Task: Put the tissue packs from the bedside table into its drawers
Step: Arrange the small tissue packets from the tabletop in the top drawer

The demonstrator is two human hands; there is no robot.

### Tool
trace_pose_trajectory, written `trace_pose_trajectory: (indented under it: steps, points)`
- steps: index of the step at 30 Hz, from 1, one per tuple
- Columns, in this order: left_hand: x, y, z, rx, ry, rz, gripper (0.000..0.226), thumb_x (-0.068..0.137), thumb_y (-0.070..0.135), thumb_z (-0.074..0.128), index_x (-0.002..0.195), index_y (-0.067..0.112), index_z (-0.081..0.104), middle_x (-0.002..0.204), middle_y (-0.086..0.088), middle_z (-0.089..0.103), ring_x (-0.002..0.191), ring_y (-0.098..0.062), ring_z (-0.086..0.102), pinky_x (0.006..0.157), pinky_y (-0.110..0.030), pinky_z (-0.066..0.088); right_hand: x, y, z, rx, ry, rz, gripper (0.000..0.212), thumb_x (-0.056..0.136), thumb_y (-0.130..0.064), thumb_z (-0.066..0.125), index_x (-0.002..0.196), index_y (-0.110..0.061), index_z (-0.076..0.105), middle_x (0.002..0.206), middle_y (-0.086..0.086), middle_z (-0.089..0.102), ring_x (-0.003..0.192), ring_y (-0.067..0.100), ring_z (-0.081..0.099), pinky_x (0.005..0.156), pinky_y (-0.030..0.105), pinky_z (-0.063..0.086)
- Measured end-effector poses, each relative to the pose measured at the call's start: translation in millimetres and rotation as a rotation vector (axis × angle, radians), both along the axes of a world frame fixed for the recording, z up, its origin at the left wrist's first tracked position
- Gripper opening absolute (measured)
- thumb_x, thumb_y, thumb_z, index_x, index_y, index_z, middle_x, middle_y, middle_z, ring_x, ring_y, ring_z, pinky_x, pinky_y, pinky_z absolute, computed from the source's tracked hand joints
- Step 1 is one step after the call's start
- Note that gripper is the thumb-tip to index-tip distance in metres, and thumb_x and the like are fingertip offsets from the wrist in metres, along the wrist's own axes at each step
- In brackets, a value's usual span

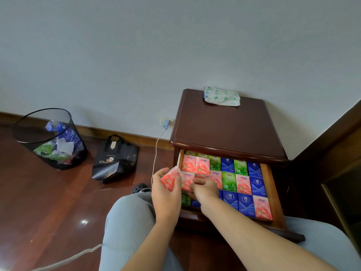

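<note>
The dark wooden bedside table (pixel 224 130) has its top drawer (pixel 270 192) pulled out, filled with several pink, green and blue tissue packs laid in rows. My left hand (pixel 166 196) grips a pink tissue pack (pixel 171 179) just left of the drawer's left edge. Inside the drawer, my right hand (pixel 205 189) reaches down among the pink packs in the middle row; its fingertips are curled on a pack there, though the grip is partly hidden. A white and green soft tissue pack (pixel 221 95) lies at the back of the tabletop.
A black mesh bin (pixel 48 137) with wrappers stands on the floor at left. A black paper bag (pixel 115 159) lies beside it. A white charger cable (pixel 156 153) hangs from a wall socket. My knees flank the drawer.
</note>
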State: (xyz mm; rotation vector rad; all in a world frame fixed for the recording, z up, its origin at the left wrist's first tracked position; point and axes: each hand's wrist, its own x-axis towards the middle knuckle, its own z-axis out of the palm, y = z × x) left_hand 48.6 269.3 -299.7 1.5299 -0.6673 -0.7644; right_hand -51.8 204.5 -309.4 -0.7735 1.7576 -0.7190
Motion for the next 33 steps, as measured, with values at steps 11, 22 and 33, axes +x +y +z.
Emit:
trace_pose_trajectory:
  steps: [11, 22, 33]
  points:
    - [-2.7, -2.6, -0.3, 0.053, 0.043, -0.017, 0.031, 0.108, 0.039, 0.047, 0.136, 0.032, 0.059, 0.118, 0.012, 0.069, 0.102, -0.003, 0.068, 0.072, -0.018, 0.059, -14.5, 15.4, 36.3, -0.088, -0.342, 0.276, 0.019, 0.1, -0.048, 0.064, 0.107, -0.032, 0.073, 0.1, -0.006, 0.081, 0.096, 0.016, 0.078, 0.083, 0.039, 0.065]
    - [-5.4, -5.8, 2.4, 0.053, -0.007, -0.227, 0.026, 0.109, 0.036, 0.048, 0.104, 0.034, 0.073, 0.098, 0.005, 0.075, 0.089, -0.005, 0.07, 0.081, -0.034, 0.059, -32.1, 24.1, 49.0, -0.121, -0.641, 0.302, 0.041, 0.088, -0.033, 0.083, 0.126, -0.021, 0.072, 0.119, 0.006, 0.078, 0.11, 0.024, 0.076, 0.089, 0.042, 0.063]
    - [-1.2, -11.3, -3.4, 0.155, -0.63, -0.207, 0.017, 0.102, 0.029, 0.058, 0.114, 0.039, 0.053, 0.109, 0.018, 0.062, 0.092, -0.001, 0.057, 0.08, -0.027, 0.052, -53.6, 10.7, 42.3, -0.025, -0.188, 0.206, 0.071, 0.058, -0.077, 0.086, 0.113, -0.033, 0.071, 0.103, -0.006, 0.079, 0.095, 0.017, 0.076, 0.074, 0.033, 0.061]
